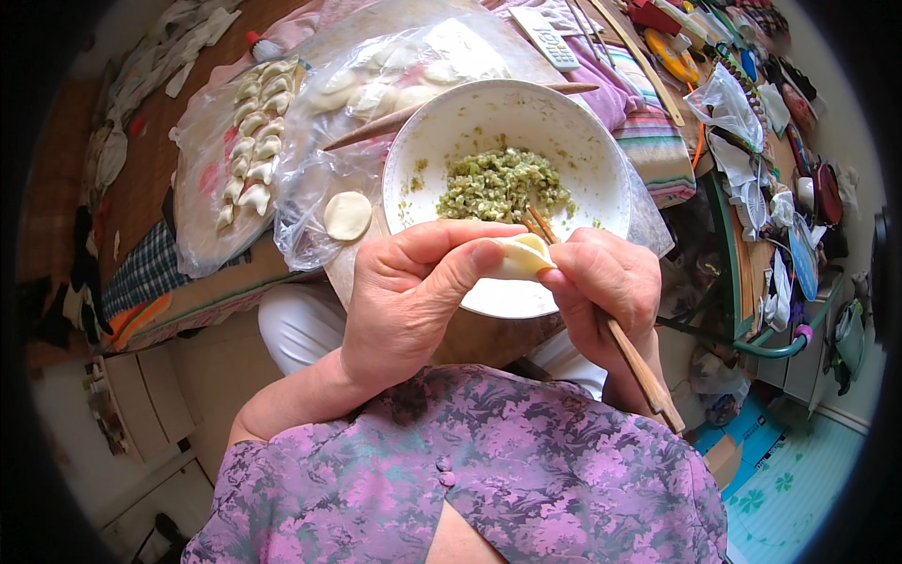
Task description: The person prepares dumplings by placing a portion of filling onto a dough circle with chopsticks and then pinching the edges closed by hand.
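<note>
Between my two hands, above the near rim of a white bowl [423, 122], is a folded dumpling wrapper [522, 258]. My left hand [413, 282] pinches its left side with thumb and fingers. With fingertips my right hand [606, 282] grips the wrapper's right end, and a pair of wooden chopsticks [639, 367] is also held in that hand, tips toward the bowl. Chopped green filling [503, 183] lies in the bowl. Whatever is inside the wrapper is hidden. A round flat dough wrapper [348, 215] rests left of the bowl.
Rows of finished dumplings [256, 141] lie on a plastic-covered board at the left. Plastic sheeting [376, 80] covers more pale dough pieces behind. A tapered rolling pin [371, 128] passes behind the bowl. A remote control [545, 39] lies at the back; cluttered items fill the right side.
</note>
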### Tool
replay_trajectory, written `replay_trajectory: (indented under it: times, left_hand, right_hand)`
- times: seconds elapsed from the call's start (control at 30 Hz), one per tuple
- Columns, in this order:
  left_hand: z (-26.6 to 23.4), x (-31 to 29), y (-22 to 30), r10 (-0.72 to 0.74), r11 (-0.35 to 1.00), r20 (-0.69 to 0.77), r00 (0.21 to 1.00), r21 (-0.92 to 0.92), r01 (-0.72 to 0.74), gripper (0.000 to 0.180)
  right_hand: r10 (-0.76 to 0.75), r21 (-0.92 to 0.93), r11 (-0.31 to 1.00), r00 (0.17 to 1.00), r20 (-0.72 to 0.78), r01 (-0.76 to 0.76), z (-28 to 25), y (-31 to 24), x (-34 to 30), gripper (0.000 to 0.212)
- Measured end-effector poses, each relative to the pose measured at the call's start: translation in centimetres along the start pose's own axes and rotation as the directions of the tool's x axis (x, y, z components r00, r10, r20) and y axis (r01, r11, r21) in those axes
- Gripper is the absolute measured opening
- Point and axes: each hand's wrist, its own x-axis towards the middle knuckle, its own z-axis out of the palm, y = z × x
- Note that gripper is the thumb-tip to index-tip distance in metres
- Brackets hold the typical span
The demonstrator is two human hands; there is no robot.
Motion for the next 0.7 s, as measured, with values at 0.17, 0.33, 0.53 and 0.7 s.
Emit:
replay_trajectory:
  times: [0.17, 0.33, 0.53, 0.7]
  left_hand:
    - [-0.15, -0.25, 0.08, 0.033, 0.999, -0.021, 0.999, 0.037, -0.032, 0.026]
    - [0.25, -0.26, 0.56, 0.170, 0.948, 0.006, 0.985, 0.271, -0.165, 0.022]
    - [0.26, -0.09, 0.06, 0.236, 0.915, 0.040, 0.971, 0.327, -0.236, 0.015]
    - [0.49, -0.58, 0.58, 0.093, 0.976, -0.002, 0.996, 0.196, -0.091, 0.028]
  right_hand:
    - [0.053, 0.070, 0.996, 0.998, 0.032, -0.055, -0.49, -0.09, 0.33, 0.026]
    - [0.087, 0.082, 0.992, 0.994, 0.068, -0.093, -0.90, -0.32, 0.59, 0.034]
    - [0.049, 0.021, 0.998, 0.992, 0.112, -0.052, -0.80, -0.41, 0.57, 0.019]
    - [0.020, 0.039, 0.999, 0.998, 0.056, -0.023, -0.46, -0.59, 0.62, 0.020]
